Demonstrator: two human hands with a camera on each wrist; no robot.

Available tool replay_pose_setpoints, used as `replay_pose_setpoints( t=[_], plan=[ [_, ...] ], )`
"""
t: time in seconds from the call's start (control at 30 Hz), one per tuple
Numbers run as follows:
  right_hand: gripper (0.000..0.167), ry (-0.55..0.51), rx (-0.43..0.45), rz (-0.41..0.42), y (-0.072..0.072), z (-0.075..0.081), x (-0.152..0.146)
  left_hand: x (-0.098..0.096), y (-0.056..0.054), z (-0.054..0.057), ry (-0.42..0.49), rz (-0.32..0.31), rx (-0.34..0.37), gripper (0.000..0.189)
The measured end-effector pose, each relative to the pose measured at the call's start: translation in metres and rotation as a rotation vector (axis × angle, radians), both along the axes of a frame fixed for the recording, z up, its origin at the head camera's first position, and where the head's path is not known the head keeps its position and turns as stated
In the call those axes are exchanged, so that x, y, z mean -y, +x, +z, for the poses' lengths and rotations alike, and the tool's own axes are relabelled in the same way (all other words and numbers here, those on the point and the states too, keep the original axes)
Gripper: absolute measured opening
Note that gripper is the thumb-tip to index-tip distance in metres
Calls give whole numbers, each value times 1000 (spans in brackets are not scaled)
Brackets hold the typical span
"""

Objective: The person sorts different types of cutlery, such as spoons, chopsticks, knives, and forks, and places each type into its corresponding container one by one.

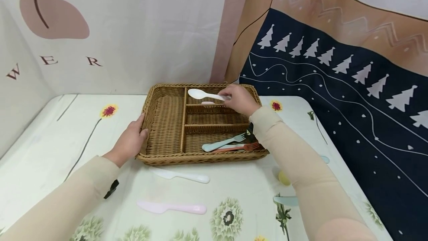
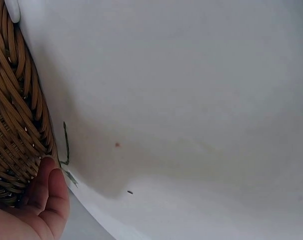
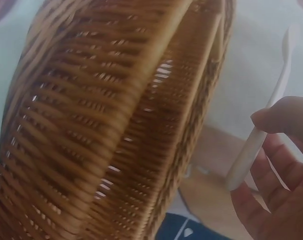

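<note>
A white plastic spoon is pinched by its handle between the thumb and fingers of my right hand, above the back right compartment of a brown wicker basket. The same spoon shows in the right wrist view, clear of the weave. My left hand grips the basket's left side, its fingers against the wicker wall in the left wrist view. Part of another white piece lies in the back compartment under the spoon. The front right compartment holds a light blue fork and an orange fork.
In front of the basket lie a white knife and a pink knife. Light blue cutlery sits partly behind my right sleeve. A navy cloth with white trees hangs along the table's right edge.
</note>
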State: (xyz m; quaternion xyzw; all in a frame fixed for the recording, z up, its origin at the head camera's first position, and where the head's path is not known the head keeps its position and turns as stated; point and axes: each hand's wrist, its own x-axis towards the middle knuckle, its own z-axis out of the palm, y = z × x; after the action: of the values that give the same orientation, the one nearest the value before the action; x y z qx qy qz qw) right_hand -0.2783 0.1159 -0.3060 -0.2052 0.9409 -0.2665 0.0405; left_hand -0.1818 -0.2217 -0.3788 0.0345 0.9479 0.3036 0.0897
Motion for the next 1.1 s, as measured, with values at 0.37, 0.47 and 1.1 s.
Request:
replay_pose_setpoints(
  t=[0.37, 0.47, 1.1],
  plan=[
    [32, 65, -18, -42, -15, -12, -9, -2, -1, 1, 1, -2, 1, 61],
    [32, 82, -22, -63, -19, -15, -11, -3, 0, 1, 1, -2, 2, 61],
    [33, 193, 39, -147, -38, -26, -12, -1, 0, 1, 2, 6, -9, 60]
  ],
)
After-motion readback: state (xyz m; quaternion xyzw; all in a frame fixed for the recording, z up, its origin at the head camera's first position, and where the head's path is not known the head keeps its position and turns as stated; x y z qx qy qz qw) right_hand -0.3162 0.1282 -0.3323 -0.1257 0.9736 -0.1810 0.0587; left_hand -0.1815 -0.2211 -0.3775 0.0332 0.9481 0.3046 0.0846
